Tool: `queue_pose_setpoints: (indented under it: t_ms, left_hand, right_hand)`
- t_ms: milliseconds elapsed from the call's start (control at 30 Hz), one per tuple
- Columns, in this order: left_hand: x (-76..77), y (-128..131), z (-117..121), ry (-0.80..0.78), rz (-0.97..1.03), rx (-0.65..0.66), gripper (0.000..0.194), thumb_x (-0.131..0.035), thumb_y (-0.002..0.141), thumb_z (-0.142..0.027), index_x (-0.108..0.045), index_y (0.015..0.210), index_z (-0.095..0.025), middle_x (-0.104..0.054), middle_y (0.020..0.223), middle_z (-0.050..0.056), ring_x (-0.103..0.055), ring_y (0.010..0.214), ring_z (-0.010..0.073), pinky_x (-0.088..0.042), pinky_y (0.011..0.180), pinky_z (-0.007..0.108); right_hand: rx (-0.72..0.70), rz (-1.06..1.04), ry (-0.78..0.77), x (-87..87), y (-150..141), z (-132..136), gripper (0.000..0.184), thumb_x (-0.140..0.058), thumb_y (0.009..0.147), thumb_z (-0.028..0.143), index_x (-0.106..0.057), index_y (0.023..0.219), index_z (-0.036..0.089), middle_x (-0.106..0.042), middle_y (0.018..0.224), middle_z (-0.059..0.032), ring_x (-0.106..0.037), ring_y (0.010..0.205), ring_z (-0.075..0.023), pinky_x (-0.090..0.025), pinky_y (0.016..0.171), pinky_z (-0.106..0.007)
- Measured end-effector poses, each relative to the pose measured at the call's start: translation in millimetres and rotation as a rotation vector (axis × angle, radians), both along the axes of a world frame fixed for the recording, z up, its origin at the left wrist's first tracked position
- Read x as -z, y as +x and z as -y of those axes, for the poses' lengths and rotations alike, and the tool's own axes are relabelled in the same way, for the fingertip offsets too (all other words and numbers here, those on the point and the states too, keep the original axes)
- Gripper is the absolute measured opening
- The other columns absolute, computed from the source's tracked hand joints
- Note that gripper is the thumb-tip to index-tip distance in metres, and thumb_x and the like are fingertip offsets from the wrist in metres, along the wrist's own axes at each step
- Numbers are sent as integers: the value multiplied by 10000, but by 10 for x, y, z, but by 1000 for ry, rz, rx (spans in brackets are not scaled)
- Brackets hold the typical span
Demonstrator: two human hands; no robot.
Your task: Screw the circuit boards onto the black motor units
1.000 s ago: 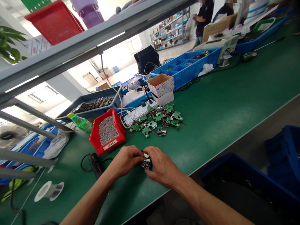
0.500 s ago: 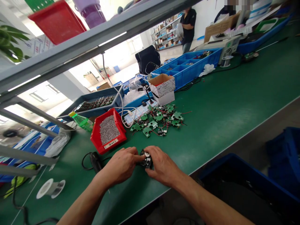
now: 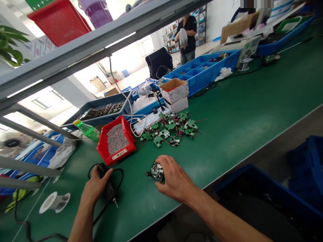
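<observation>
Left hand [image 3: 94, 185] spans driver [image 3: 110, 190] on worktop [image 3: 227, 124]; cannot tell whether grip is closed. Right hand [image 3: 175, 178]: grip holds assembly [image 3: 156, 171], apart from circuit boards [image 3: 164, 133].

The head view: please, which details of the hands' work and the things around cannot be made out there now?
In the head view:
- Right edge of the small assembly: hidden by the right hand.
- Part of the black tool: hidden by the left hand, so its grip is unclear.
- Label on the red bin: writing too small.
- Far blue crate: cut off by the right edge.
</observation>
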State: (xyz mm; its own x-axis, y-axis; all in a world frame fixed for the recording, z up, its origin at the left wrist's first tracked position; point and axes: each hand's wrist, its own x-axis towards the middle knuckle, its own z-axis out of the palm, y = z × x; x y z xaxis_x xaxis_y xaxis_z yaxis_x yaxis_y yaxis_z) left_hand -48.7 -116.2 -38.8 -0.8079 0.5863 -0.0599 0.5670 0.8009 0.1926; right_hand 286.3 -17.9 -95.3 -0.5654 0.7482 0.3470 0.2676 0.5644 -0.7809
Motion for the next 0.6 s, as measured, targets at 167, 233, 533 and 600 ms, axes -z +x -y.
queue_pose_setpoints:
  t_ms: [167,233,533,600]
  left_hand:
    - [93,100,53,565,247,-122,586,-611,752,-549,-588,1162,-133,-605,723,55,-623,653,279,-517,610,384]
    - [-10,247,28,858,414,-62,406,-624,750,-475,-610,1005,-160,-544,671,9,-568,591,203,-494,559,314]
    - [-689,1423,-637,1436,838,552,386,-722,771,-447,-542,1044,-241,-535,716,-33,-526,545,141,-529,537,293]
    - [-743,1629,-793,1413,878,688,483,-723,748,-583,-549,1022,-226,-522,670,-33,-500,485,136,-490,474,278]
  right_hand:
    - [-5,1,-22,-12,-8,-11,501,-686,725,157,-525,1199,185,-585,1182,-97,-511,1103,-272,-454,1004,-461]
    - [-11,-1,-20,-19,-4,-18,534,-680,719,146,-521,1228,175,-585,1203,-97,-502,1116,-269,-446,1017,-452]
    - [8,-7,3,-32,2,-42,522,-645,690,108,-540,1193,202,-589,1160,-92,-509,1098,-268,-447,1000,-452]
    - [3,-6,5,-27,7,-54,533,-647,693,111,-536,1204,208,-587,1169,-89,-509,1103,-269,-444,1001,-454]
